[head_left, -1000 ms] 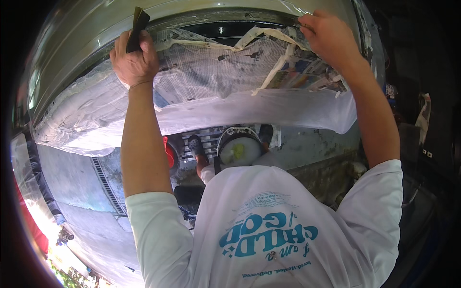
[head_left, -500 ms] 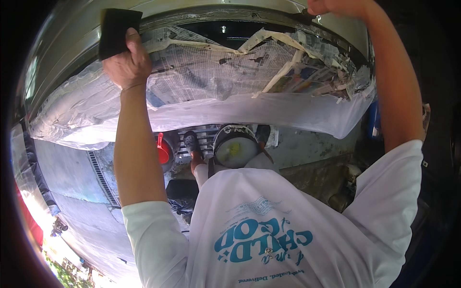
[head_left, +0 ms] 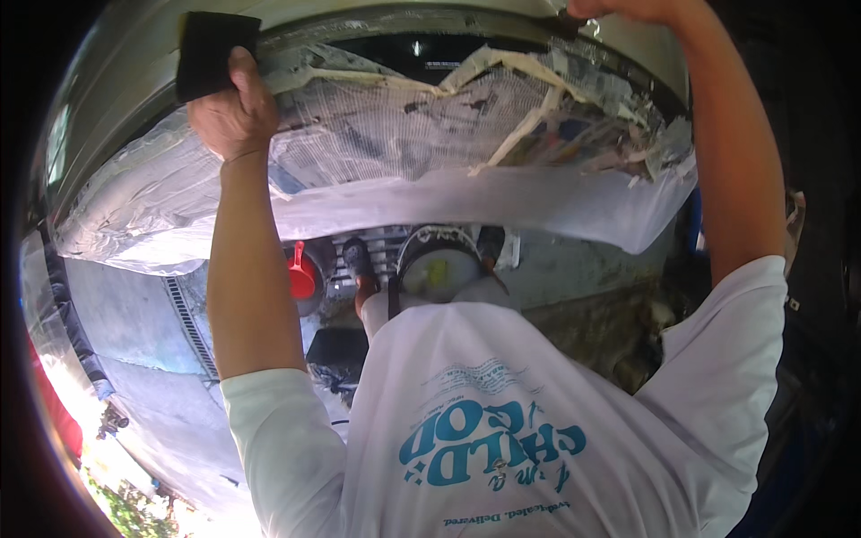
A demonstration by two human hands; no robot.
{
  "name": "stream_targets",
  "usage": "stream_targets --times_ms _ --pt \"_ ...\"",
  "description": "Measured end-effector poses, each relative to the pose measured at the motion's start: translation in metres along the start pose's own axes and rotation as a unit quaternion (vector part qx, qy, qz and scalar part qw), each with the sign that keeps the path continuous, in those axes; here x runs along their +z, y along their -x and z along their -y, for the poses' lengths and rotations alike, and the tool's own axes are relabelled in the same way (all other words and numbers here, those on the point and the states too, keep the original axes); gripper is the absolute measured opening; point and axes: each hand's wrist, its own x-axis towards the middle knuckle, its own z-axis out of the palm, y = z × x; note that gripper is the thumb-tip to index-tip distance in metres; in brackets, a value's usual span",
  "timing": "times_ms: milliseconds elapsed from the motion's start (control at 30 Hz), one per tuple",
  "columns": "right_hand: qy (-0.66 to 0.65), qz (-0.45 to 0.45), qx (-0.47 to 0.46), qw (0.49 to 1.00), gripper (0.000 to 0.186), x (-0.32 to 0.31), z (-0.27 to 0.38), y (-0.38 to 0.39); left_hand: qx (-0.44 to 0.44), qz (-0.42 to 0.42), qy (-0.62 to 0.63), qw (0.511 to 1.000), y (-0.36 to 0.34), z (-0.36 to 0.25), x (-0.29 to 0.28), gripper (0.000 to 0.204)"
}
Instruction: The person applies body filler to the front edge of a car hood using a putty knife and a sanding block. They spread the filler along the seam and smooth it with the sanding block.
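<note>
My left hand (head_left: 235,115) grips a flat black rectangular pad (head_left: 219,56), thumb lying on its near face. The pad is held up against the olive-grey vehicle body panel (head_left: 143,76), close to a dark curved trim strip. At the top right, my right hand (head_left: 619,7) is cut off by the picture's edge. Its fingers look curled at the panel's edge, with a small dark piece next to them; what they hold is unclear. Newspaper (head_left: 377,125) edged with masking tape (head_left: 520,125) covers the surface below, and clear plastic sheeting (head_left: 359,204) hangs from it.
A red dipper (head_left: 302,280) lies in a round container by my feet. Beside it stands a bucket (head_left: 439,272) of cloudy water with something yellow in it. A floor drain grate (head_left: 188,323) runs along the concrete (head_left: 117,305) at left.
My left hand and the black pad have shifted slightly up and left in the picture. The right hand has moved slightly up and left as well, further out of the picture.
</note>
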Motion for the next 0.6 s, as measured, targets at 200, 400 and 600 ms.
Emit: stream_targets --times_ms 200,400,600 --pt "0.023 -0.141 0.056 0.988 0.020 0.056 0.009 0.022 0.015 0.003 -0.011 1.000 0.008 0.010 -0.007 0.028" --pt "0.126 -0.048 0.005 0.991 0.024 0.025 -0.007 -0.034 -0.007 -0.025 0.008 1.000 0.000 -0.008 -0.012 0.028" --pt "0.000 -0.026 0.074 0.997 0.021 0.017 -0.007 -0.012 0.011 -0.006 -0.031 0.999 0.008 0.015 0.000 0.032"
